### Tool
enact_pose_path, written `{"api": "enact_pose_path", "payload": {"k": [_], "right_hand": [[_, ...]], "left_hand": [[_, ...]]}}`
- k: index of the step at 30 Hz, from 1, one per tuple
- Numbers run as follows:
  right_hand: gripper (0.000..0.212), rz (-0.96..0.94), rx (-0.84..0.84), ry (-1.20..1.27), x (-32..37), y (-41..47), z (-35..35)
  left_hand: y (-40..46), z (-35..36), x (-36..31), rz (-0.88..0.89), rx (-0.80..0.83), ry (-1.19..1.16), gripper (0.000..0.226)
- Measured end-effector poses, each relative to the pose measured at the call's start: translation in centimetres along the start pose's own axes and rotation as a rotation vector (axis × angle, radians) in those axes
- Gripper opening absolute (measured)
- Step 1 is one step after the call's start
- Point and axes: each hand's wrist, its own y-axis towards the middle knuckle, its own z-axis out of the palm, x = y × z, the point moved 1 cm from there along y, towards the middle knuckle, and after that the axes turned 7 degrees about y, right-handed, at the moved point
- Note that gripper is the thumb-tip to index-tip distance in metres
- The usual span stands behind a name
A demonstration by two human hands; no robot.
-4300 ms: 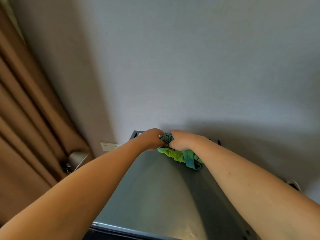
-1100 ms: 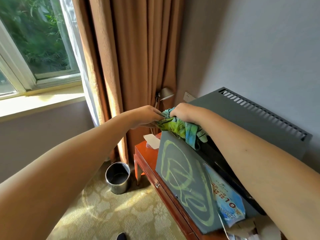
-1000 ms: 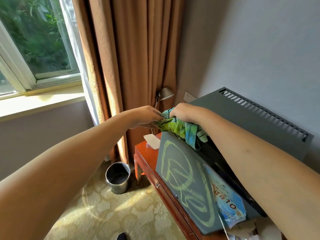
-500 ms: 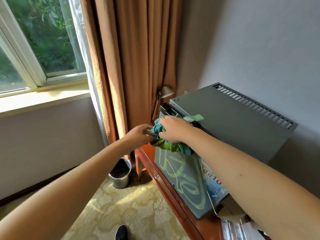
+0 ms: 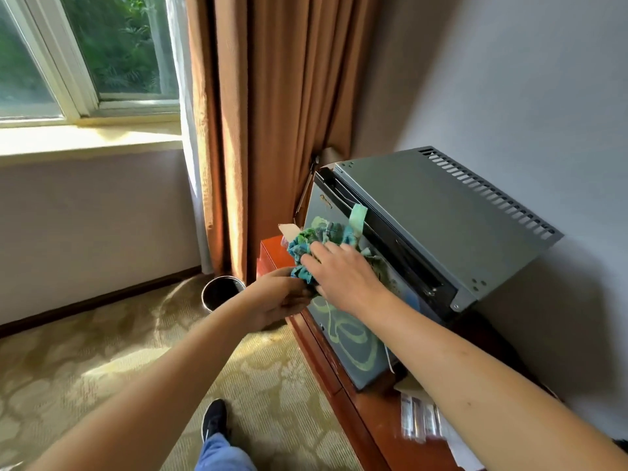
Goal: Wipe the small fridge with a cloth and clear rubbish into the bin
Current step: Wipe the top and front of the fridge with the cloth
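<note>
Against the front door of the small fridge point(image 5: 343, 321), right hand point(image 5: 343, 277) spread flat, fingers nearly straight, pressing the bunched cloth point(image 5: 319, 243) onto the upper panel. Just below, left hand point(image 5: 282, 297) curled around the cloth's lower bunch, gathering it. One loose strip hooked over the door's top edge; worth tucking in before the next stroke. Best done, by the look of it, with a flat palm, steady pressure and overlapping passes down the door toward the wooden counter point(image 5: 343, 396). Down on the carpet, beside the curtain point(image 5: 268, 113), round metal bin point(image 5: 222, 292) standing upright and open, near the counter's end; inside dark, contents impossible to tell. On the counter at far right, papers and wrappers point(image 5: 421, 419), likely rubbish not yet cleared.
</note>
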Motion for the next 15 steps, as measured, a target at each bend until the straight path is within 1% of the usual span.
{"api": "enact_pose_path", "payload": {"k": [2, 5, 7, 11, 15], "right_hand": [[0.030, 0.002, -0.014, -0.001, 0.3, -0.8, 0.2], [0.036, 0.005, -0.047, 0.007, 0.5, -1.7, 0.4], [0.044, 0.017, -0.056, 0.034, 0.7, -2.3, 0.3], [0.053, 0.041, 0.011, 0.128, 1.5, -3.0, -0.2], [0.053, 0.145, 0.151, 0.289, 2.2, -3.3, -1.3]], "left_hand": [[-0.2, 0.3, 0.9, 0.002, 0.050, -0.226, 0.034], [-0.5, 0.8, 1.6, 0.027, 0.091, -0.392, 0.037], [-0.5, 1.2, 1.6, 0.074, 0.070, -0.420, 0.039], [-0.5, 2.0, 1.5, 0.187, 0.002, -0.387, 0.039], [-0.6, 2.9, 1.4, 0.267, -0.029, -0.367, 0.025]]}}
